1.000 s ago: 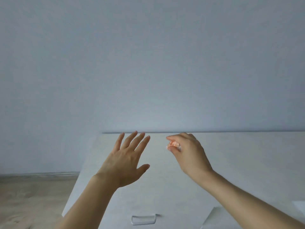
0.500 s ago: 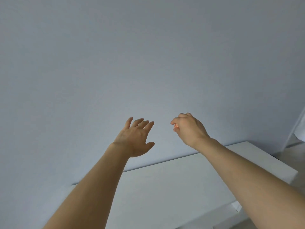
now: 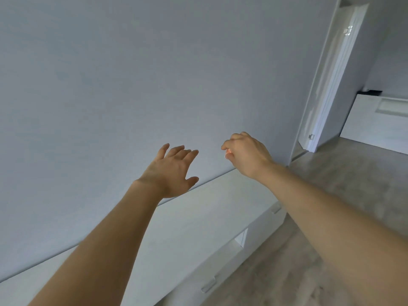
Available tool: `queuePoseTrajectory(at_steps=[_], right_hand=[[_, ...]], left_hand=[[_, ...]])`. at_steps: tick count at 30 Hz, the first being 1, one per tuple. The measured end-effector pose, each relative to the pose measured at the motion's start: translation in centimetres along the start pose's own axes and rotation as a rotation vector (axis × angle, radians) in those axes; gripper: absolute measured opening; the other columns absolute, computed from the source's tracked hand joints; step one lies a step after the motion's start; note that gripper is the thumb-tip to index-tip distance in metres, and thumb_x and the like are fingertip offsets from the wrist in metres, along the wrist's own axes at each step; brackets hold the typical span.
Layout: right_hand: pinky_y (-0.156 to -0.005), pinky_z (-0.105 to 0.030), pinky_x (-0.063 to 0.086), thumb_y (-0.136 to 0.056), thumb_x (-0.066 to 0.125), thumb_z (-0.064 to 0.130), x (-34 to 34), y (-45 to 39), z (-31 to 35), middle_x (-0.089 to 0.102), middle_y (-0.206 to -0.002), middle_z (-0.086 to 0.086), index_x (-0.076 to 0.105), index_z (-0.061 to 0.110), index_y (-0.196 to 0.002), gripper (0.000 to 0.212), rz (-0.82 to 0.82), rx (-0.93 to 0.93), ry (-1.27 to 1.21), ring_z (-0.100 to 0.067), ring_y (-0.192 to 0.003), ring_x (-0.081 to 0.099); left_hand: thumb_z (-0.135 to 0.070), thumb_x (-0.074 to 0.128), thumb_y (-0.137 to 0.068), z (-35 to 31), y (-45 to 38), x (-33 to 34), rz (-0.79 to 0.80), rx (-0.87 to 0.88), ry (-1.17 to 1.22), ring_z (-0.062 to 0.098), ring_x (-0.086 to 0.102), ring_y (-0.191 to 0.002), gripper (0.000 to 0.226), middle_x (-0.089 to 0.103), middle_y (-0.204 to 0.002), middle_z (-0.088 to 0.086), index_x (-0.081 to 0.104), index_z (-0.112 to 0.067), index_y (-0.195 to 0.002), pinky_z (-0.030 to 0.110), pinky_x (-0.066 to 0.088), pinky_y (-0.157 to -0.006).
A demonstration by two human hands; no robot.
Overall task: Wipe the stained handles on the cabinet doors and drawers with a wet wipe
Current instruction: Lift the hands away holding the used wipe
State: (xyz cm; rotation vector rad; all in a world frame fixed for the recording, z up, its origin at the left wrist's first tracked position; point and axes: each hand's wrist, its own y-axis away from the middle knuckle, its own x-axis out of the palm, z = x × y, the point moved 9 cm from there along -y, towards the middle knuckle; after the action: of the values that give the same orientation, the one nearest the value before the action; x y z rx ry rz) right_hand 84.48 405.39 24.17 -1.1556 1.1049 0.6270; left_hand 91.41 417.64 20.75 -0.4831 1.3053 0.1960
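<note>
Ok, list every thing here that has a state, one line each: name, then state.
left hand: open, fingers spread, empty, raised
right hand: closed on a small orange-pink thing, mostly hidden
cabinet: top bare
near handle: untouched
far handle: untouched
drawer gap: front slightly ajar
door: open

Beneath both hands, the cabinet top (image 3: 198, 217) looks smooth, matt white laminate. Behind them the wall (image 3: 132, 85) is matt paint. Right of the right hand (image 3: 247, 153), the floor (image 3: 331, 173) shows pale wood grain.
</note>
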Motion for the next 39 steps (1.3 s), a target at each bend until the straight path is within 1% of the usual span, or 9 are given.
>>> queuePoseTrajectory(at_steps=[7, 14, 17, 20, 26, 30, 33, 37, 39], right_hand=[[-0.076, -0.026, 0.039, -0.097, 0.048, 0.016, 0.8, -0.5, -13.2, 0.058, -0.116, 0.000, 0.059, 0.018, -0.122, 0.028, -0.081, 0.127, -0.049, -0.017, -0.111, 0.045], [-0.085, -0.030, 0.045, -0.096, 0.050, 0.017, 2.4, -4.9, -26.3, 0.059, -0.117, -0.002, 0.060, 0.016, -0.121, 0.027, -0.107, 0.165, -0.011, -0.018, -0.110, 0.046], [-0.091, -0.035, 0.045, -0.096, 0.051, 0.017, 2.6, -6.8, -33.3, 0.059, -0.115, -0.003, 0.060, 0.015, -0.121, 0.027, -0.104, 0.237, -0.027, -0.019, -0.110, 0.046], [-0.087, -0.042, 0.047, -0.094, 0.053, 0.017, 2.7, -6.9, -41.3, 0.060, -0.109, -0.004, 0.062, 0.015, -0.118, 0.026, -0.136, 0.333, -0.024, -0.021, -0.108, 0.048], [-0.087, -0.043, 0.048, -0.093, 0.055, 0.014, 4.8, -5.6, -58.1, 0.059, -0.106, -0.003, 0.063, 0.014, -0.116, 0.024, -0.120, 0.520, -0.020, -0.018, -0.109, 0.046], [-0.088, -0.041, 0.048, -0.093, 0.056, 0.014, 7.4, -7.0, -69.2, 0.059, -0.107, -0.002, 0.063, 0.014, -0.116, 0.024, -0.115, 0.514, -0.026, -0.016, -0.110, 0.047], [-0.088, -0.038, 0.047, -0.091, 0.059, 0.012, 9.1, -9.2, -77.0, 0.061, -0.106, -0.005, 0.066, 0.011, -0.113, 0.023, -0.106, 0.456, -0.074, -0.021, -0.105, 0.052], [-0.084, -0.034, 0.046, -0.089, 0.060, 0.010, 11.0, -13.1, -86.4, 0.061, -0.097, -0.009, 0.069, 0.006, -0.101, 0.015, -0.046, 0.380, -0.080, -0.025, -0.096, 0.054], [-0.085, -0.034, 0.046, -0.090, 0.060, 0.012, 12.1, -15.6, -90.4, 0.061, -0.100, -0.008, 0.068, 0.007, -0.104, 0.017, -0.038, 0.344, -0.082, -0.024, -0.098, 0.054]], left_hand=[[-0.049, 0.036, -0.097, -8.6, -12.4, 1.4, -0.056, 0.191, 0.034, 0.014, 0.003, -0.146, 0.069, 0.017, -0.158, -0.004, 0.007, -0.021, -0.153, 0.038, -0.008, -0.117], [-0.051, 0.032, -0.098, -15.8, -27.4, 3.9, -0.142, 0.326, 0.043, 0.012, -0.003, -0.146, 0.068, 0.011, -0.159, -0.005, 0.002, -0.023, -0.153, 0.037, -0.011, -0.117], [-0.052, 0.032, -0.098, -19.4, -34.8, 5.3, -0.126, 0.390, 0.090, 0.012, -0.003, -0.146, 0.069, 0.010, -0.159, -0.005, 0.002, -0.023, -0.153, 0.037, -0.011, -0.118], [-0.051, 0.033, -0.098, -23.8, -41.9, 6.2, -0.117, 0.466, 0.100, 0.011, -0.003, -0.146, 0.069, 0.009, -0.159, -0.005, 0.000, -0.024, -0.153, 0.037, -0.010, -0.118], [-0.049, 0.035, -0.098, -35.2, -53.7, 9.0, -0.098, 0.610, 0.110, 0.010, -0.002, -0.146, 0.067, 0.010, -0.159, -0.008, 0.004, -0.025, -0.153, 0.036, -0.010, -0.117], [-0.050, 0.034, -0.099, -41.6, -62.6, 12.4, -0.065, 0.610, 0.105, 0.010, -0.001, -0.146, 0.067, 0.009, -0.159, -0.007, 0.003, -0.025, -0.153, 0.036, -0.011, -0.117], [-0.051, 0.032, -0.098, -45.6, -69.5, 14.6, -0.047, 0.578, 0.078, 0.010, -0.003, -0.146, 0.069, 0.008, -0.159, -0.007, 0.000, -0.025, -0.153, 0.035, -0.012, -0.116], [-0.052, 0.031, -0.099, -49.6, -77.8, 16.4, -0.003, 0.515, 0.078, 0.009, -0.004, -0.146, 0.069, 0.007, -0.160, -0.007, -0.001, -0.025, -0.153, 0.034, -0.012, -0.117], [-0.052, 0.031, -0.098, -51.0, -81.3, 17.5, 0.014, 0.491, 0.090, 0.010, -0.003, -0.146, 0.069, 0.008, -0.160, -0.006, -0.001, -0.025, -0.153, 0.034, -0.012, -0.116]])
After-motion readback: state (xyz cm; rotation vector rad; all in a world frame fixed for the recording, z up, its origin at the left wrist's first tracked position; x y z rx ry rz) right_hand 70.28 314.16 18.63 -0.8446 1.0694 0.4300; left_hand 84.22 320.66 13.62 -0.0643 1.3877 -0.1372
